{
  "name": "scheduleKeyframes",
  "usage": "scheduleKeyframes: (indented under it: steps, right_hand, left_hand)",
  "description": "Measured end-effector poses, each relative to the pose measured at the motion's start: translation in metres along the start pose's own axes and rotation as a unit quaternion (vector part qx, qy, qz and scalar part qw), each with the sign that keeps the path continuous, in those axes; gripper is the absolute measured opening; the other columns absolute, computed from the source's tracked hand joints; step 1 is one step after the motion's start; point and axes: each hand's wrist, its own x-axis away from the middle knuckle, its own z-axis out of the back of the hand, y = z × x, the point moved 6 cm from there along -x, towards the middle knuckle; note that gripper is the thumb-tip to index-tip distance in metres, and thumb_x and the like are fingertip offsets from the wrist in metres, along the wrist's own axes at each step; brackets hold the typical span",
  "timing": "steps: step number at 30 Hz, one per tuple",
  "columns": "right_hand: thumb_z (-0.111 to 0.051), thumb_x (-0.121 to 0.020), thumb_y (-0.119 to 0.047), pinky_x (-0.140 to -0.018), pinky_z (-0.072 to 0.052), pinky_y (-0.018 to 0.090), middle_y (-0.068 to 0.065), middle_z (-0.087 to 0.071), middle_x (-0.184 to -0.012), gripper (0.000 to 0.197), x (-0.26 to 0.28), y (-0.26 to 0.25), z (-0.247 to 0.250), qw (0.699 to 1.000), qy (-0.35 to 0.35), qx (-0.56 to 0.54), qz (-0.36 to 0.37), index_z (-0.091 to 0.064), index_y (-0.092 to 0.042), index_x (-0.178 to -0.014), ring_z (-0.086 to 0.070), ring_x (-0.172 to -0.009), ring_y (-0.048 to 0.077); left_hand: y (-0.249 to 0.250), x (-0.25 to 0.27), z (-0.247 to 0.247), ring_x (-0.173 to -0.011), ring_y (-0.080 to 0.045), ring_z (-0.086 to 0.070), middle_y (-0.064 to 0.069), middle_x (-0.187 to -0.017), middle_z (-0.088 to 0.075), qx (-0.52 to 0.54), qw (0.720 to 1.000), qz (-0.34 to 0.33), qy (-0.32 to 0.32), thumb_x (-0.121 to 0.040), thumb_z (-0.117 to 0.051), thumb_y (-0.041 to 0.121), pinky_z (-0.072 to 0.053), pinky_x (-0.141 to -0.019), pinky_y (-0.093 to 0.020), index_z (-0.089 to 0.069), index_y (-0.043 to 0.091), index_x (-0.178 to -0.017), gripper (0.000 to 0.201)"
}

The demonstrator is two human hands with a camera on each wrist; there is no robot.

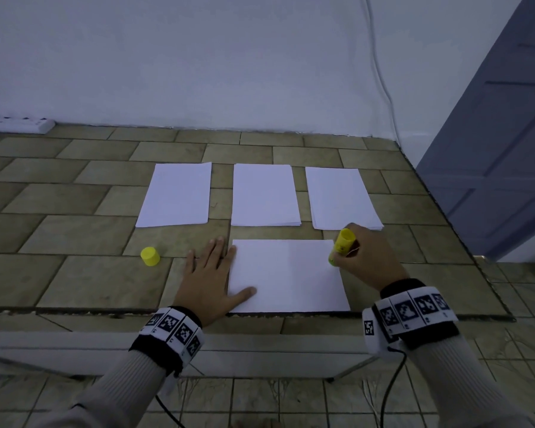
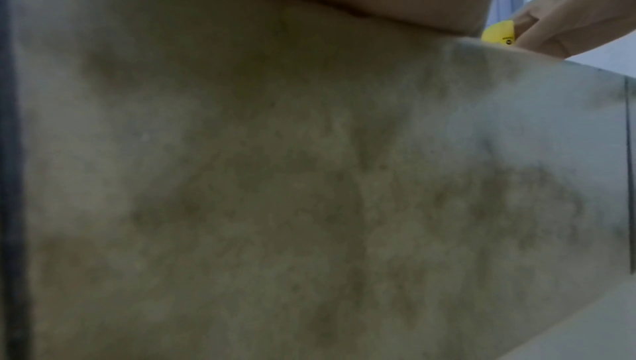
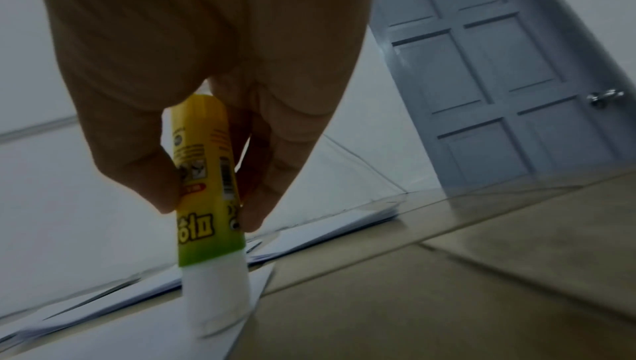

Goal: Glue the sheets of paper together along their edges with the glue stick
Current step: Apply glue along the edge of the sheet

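A: While the head view looked down on the tiled bench [image 1: 74, 230], the left hand [image 1: 209, 281] lay flat with straight fingers, its thumb and forefinger on the left edge of the near sheet [image 1: 286, 274]. The right hand [image 1: 366, 257] gripped the glue stick [image 1: 342, 245], tilted, its tip at the sheet's far right corner.

B: And the rest of the paper?

A: Three stacks of sheets [image 1: 264, 196] sat in a row farther back, apart from each other. The yellow cap [image 1: 150, 256] stood on the bench to the left of the left hand.

B: What did the left wrist view give?

A: Mostly blurred bench [image 2: 275, 189]. At the far right the right hand [image 2: 564, 25] showed, with a bit of the yellow glue stick [image 2: 499, 35] at its fingers.

B: The right wrist view?

A: The clearest. Thumb and fingers [image 3: 275, 175] pinched the glue stick [image 3: 206, 189], and the white glue column [image 3: 216, 298] was wound well out, pressing on the corner of the near sheet [image 3: 137, 338].

B: Then what could go wrong?

A: I'd judge that long column could smear or snap under a sideways drag. Also, the sheet was pinned only at its left, so the right side could buckle or slide under the stroke. Running off the corner would leave glue on the bench.
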Motion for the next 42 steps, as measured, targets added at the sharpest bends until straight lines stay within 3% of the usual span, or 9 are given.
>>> scheduleKeyframes:
  steps: [5, 10, 14, 18, 23, 29, 33, 37, 42]
  right_hand:
    - [-0.072, -0.076, -0.008, -0.063, -0.053, 0.044, 0.009, -0.061, -0.070, 0.017, 0.006, -0.022, -0.006, 0.998, -0.003, -0.041, 0.037, -0.055, -0.005, -0.077, -0.060, -0.065, 0.024]
    - [-0.074, -0.075, -0.012, -0.070, -0.056, 0.040, 0.004, -0.064, -0.083, 0.017, 0.019, -0.086, -0.055, 0.978, -0.147, -0.123, 0.085, -0.059, -0.008, -0.084, -0.064, -0.075, 0.019]
    - [-0.072, -0.080, -0.017, -0.075, -0.054, 0.040, 0.005, -0.063, -0.093, 0.022, 0.026, -0.124, -0.086, 0.962, -0.197, -0.108, 0.153, -0.058, -0.008, -0.095, -0.061, -0.081, 0.019]
    - [-0.071, -0.083, -0.018, -0.078, -0.051, 0.043, 0.011, -0.060, -0.099, 0.026, 0.026, -0.135, -0.102, 0.958, -0.205, -0.069, 0.187, -0.058, -0.005, -0.101, -0.057, -0.086, 0.023]
    - [-0.070, -0.084, -0.020, -0.078, -0.051, 0.041, 0.010, -0.061, -0.097, 0.024, 0.026, -0.126, -0.097, 0.959, -0.208, -0.058, 0.182, -0.057, -0.006, -0.100, -0.057, -0.085, 0.021]
    - [-0.073, -0.077, -0.018, -0.074, -0.054, 0.040, 0.002, -0.063, -0.090, 0.020, 0.029, -0.077, -0.056, 0.972, -0.189, -0.079, 0.116, -0.060, -0.011, -0.091, -0.061, -0.081, 0.017]
    - [-0.076, -0.072, -0.017, -0.065, -0.056, 0.031, -0.004, -0.066, -0.085, 0.013, 0.037, -0.044, -0.023, 0.980, -0.143, -0.086, 0.109, -0.064, -0.014, -0.078, -0.064, -0.074, 0.014]
    - [-0.077, -0.067, -0.013, -0.060, -0.046, 0.011, -0.009, -0.065, -0.076, 0.022, 0.043, -0.017, 0.001, 0.991, -0.108, -0.055, 0.052, -0.061, -0.024, -0.077, -0.061, -0.070, 0.006]
    - [-0.076, -0.067, -0.006, -0.059, -0.040, 0.010, -0.008, -0.063, -0.074, 0.020, 0.045, -0.004, 0.011, 0.993, -0.097, -0.036, 0.050, -0.060, -0.018, -0.073, -0.058, -0.068, 0.007]
  left_hand:
    - [0.001, 0.001, 0.002, -0.150, -0.019, 0.008, -0.003, -0.163, 0.004, 0.020, 1.000, 0.004, 0.006, -0.070, 0.022, 0.083, 0.005, -0.119, -0.052, -0.008, 0.022, -0.156, 0.111]
    - [-0.002, -0.002, 0.001, -0.150, -0.017, 0.008, -0.002, -0.164, 0.004, 0.037, 0.999, 0.005, 0.007, -0.075, 0.029, 0.071, 0.006, -0.118, -0.049, -0.009, 0.023, -0.156, 0.101]
    - [-0.002, -0.001, 0.002, -0.151, -0.020, 0.005, -0.003, -0.163, 0.002, 0.036, 0.999, -0.005, 0.006, -0.072, 0.035, 0.070, 0.004, -0.118, -0.052, -0.011, 0.022, -0.156, 0.107]
    - [-0.003, -0.002, 0.001, -0.151, -0.022, 0.004, -0.005, -0.164, 0.000, 0.031, 0.999, -0.011, 0.007, -0.083, 0.015, 0.055, 0.003, -0.117, -0.054, -0.011, 0.021, -0.156, 0.085]
    - [-0.003, -0.002, 0.000, -0.151, -0.022, 0.003, -0.005, -0.163, 0.000, 0.022, 1.000, -0.004, 0.006, -0.079, 0.023, 0.066, 0.003, -0.117, -0.054, -0.012, 0.020, -0.156, 0.096]
    - [0.000, -0.003, 0.001, -0.151, -0.021, 0.004, -0.005, -0.164, 0.000, 0.003, 1.000, 0.011, 0.000, -0.080, 0.016, 0.054, 0.004, -0.118, -0.052, -0.009, 0.020, -0.156, 0.087]
    - [0.000, -0.002, 0.000, -0.151, -0.019, 0.006, -0.003, -0.164, 0.002, -0.006, 1.000, 0.013, -0.001, -0.080, 0.018, 0.053, 0.005, -0.118, -0.051, -0.007, 0.022, -0.156, 0.086]
    - [0.000, -0.002, 0.000, -0.151, -0.021, 0.004, -0.004, -0.164, 0.000, 0.002, 1.000, 0.010, 0.007, -0.082, 0.015, 0.053, 0.003, -0.118, -0.051, -0.011, 0.021, -0.156, 0.085]
    - [0.000, -0.001, 0.000, -0.151, -0.023, -0.001, -0.006, -0.163, -0.005, 0.019, 1.000, 0.003, 0.023, -0.086, 0.010, 0.053, 0.001, -0.118, -0.054, -0.016, 0.018, -0.156, 0.082]
